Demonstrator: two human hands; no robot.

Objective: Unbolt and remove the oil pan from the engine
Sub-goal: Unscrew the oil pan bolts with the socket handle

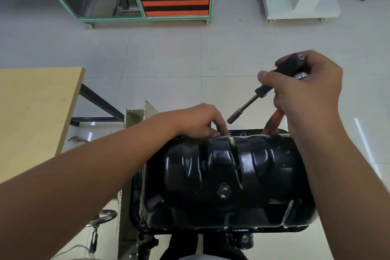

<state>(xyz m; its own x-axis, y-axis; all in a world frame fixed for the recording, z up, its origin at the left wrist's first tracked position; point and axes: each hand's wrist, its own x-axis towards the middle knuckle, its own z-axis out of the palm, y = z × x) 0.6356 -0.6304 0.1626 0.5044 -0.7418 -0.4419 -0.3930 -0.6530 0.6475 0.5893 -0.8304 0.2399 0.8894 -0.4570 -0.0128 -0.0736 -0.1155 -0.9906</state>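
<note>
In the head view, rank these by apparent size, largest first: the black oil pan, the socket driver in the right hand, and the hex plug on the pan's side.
1. Oil pan, by far the largest.
2. Socket driver, held in the right hand.
3. Hex plug, the smallest.

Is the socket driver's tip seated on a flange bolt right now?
No, the right hand holds the socket driver raised, its tip hanging in the air above the oil pan flange.

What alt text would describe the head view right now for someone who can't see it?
A black oil pan sits bolted on the engine; the left hand reaches to its far flange while the right hand holds a socket driver above it. A red-handled tool sits beneath the right hand.
</note>
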